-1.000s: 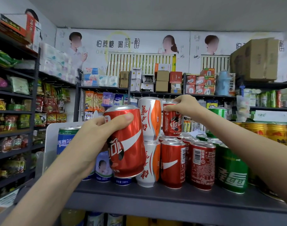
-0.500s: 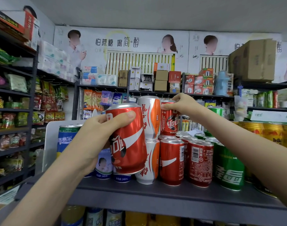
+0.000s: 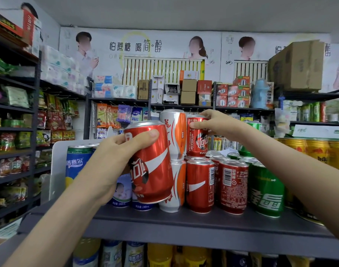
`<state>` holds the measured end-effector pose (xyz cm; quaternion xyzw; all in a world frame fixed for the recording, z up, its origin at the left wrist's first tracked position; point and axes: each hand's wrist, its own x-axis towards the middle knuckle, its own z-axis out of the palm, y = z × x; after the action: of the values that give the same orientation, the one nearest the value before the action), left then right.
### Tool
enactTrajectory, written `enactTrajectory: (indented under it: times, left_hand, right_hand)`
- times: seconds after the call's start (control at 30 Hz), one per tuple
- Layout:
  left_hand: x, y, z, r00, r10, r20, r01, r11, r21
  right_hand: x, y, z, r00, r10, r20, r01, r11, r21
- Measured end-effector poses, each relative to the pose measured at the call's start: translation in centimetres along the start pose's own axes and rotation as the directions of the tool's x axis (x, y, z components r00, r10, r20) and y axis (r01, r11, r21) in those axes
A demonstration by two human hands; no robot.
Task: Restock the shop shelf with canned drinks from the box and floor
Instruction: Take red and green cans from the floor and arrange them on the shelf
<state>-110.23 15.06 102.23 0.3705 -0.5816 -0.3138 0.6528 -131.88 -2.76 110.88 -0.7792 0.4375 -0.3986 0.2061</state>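
My left hand (image 3: 114, 160) grips a red cola can (image 3: 152, 166), tilted and held in the air in front of the dark grey shelf (image 3: 164, 222). Farther back, my right hand (image 3: 216, 124) holds the top of a second red cola can (image 3: 196, 141) that sits on the upper layer, on top of the red cans (image 3: 199, 185) standing in rows on the shelf. Two white-and-orange cans (image 3: 174, 132) are stacked just left of it.
Green cans (image 3: 267, 191) and gold cans (image 3: 317, 151) fill the shelf's right side. A blue can (image 3: 76, 162) and small blue-labelled cans (image 3: 124, 193) stand at the left by a white divider (image 3: 57, 170). Snack racks (image 3: 16, 132) line the left wall; bottles sit on the shelf below.
My right hand has lifted its can slightly and shifted it on the upper layer. My left hand with its can has hardly moved.
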Motion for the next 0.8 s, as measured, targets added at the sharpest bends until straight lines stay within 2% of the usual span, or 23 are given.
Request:
enactTrajectory:
  times: [0.1,0.17,0.23,0.27,0.33,0.43,0.5,0.67,0.8]
  left_hand:
    - [-0.1,0.1,0.4,1.0,0.01,0.024,-0.01,1.0,-0.002]
    - [-0.3,0.3,1.0,0.998,0.025,0.053,-0.024,1.0,-0.012]
    - [-0.5,0.6,1.9,0.996,0.053,0.077,-0.053,0.999,-0.002]
    - [-0.6,0.8,2.5,0.994,0.067,0.089,-0.068,0.998,0.003]
    - [-0.6,1.0,3.7,0.989,0.096,0.115,-0.097,0.995,0.004]
    - [-0.5,1.4,5.7,0.977,0.127,0.169,-0.129,0.992,-0.003]
    - [-0.4,1.6,7.0,0.966,0.143,0.217,-0.147,0.989,0.006]
    - [0.2,2.0,9.8,0.947,0.136,0.291,-0.142,0.99,-0.002]
    - [1.0,1.2,10.8,0.925,0.111,0.365,-0.128,0.992,0.023]
  right_hand:
    - [-0.6,0.3,-0.5,0.998,-0.044,-0.043,0.038,0.992,-0.122]
    - [-1.8,-0.2,-1.0,0.976,-0.154,-0.155,0.125,0.975,-0.182]
    - [-4.1,-1.5,-1.2,0.932,-0.255,-0.256,0.237,0.966,-0.099]
    - [-5.5,-2.2,-1.4,0.925,-0.288,-0.249,0.295,0.955,-0.008]
    - [-8.7,-3.4,-1.6,0.932,-0.345,-0.114,0.36,0.921,0.148]
    - [-12.9,-4.1,-1.2,0.912,-0.367,0.184,0.345,0.928,0.141]
    - [-14.6,-3.8,-0.8,0.899,-0.33,0.287,0.299,0.943,0.147]
    - [-16.5,-2.6,-1.4,0.942,-0.302,0.148,0.259,0.932,0.254]
    - [-16.8,-1.5,-2.9,0.976,-0.216,0.035,0.188,0.909,0.373]
